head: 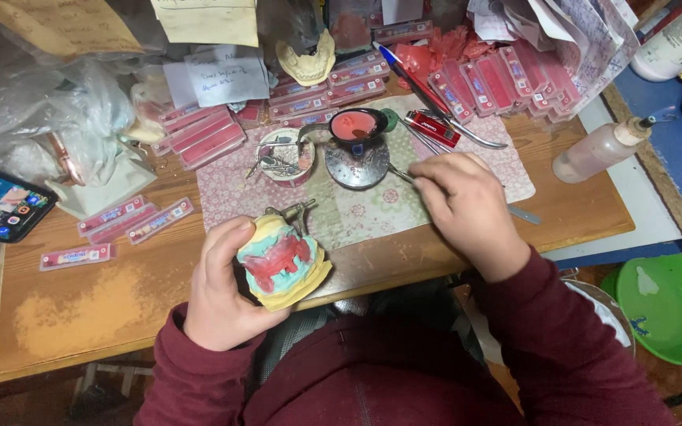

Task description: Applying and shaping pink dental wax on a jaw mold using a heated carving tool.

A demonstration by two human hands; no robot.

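Clasped in the left hand (219,292) at the desk's (80,315) front edge is a yellow dental cast (282,264); a thin metal tool (399,173) is pinched by the right hand (459,201) beside a round metal dish (355,164).

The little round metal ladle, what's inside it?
Inside the small round metal ladle sits pink-red wax-like material, filling the bowl. What lies beneath that pink surface is covered. The right hand holds a thin tool nearby.

Dental bench, counted from above.
You have two plaster jaw casts (283,262), one squeeze bottle (600,148), one smartphone (0,201), one green bowl (668,304).
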